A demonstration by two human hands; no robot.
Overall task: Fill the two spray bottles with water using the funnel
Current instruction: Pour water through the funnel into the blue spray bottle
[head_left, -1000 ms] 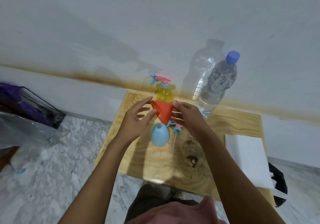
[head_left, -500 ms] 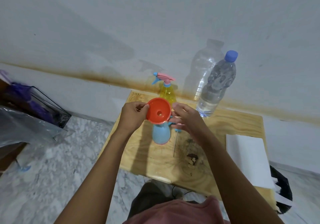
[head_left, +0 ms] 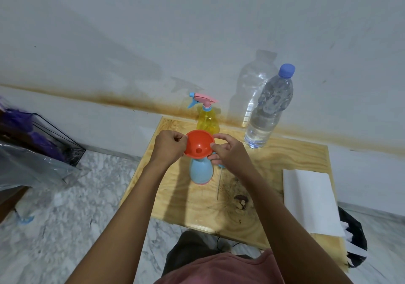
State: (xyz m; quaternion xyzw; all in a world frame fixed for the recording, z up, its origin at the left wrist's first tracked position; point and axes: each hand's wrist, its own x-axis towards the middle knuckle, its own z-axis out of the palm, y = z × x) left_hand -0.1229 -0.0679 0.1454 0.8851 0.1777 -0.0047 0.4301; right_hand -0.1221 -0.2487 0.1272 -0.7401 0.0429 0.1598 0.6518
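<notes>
Wooden counter (head_left: 295, 158) w/ capped water bottle (head_left: 268, 112) at rear, yellow spray bottle (head_left: 207, 121) just L of it, blue spray bottle (head_left: 201, 173) in front; L hand (head_left: 167, 150) & R hand (head_left: 230, 152) each pinch opposite rim edges of orange funnel (head_left: 199, 144), upright atop blue bottle's neck.

- Small plywood table (head_left: 295, 163) against the wall, dark stain (head_left: 241, 200) near the middle.
- Back edge: yellow spray bottle (head_left: 207, 122), capped water bottle (head_left: 269, 108) to its right.
- Nearer: blue spray bottle (head_left: 201, 172), upright, with 1 thin dip tube (head_left: 219, 185) lying just beside.
- Right side: white paper sheet (head_left: 311, 200).
</notes>
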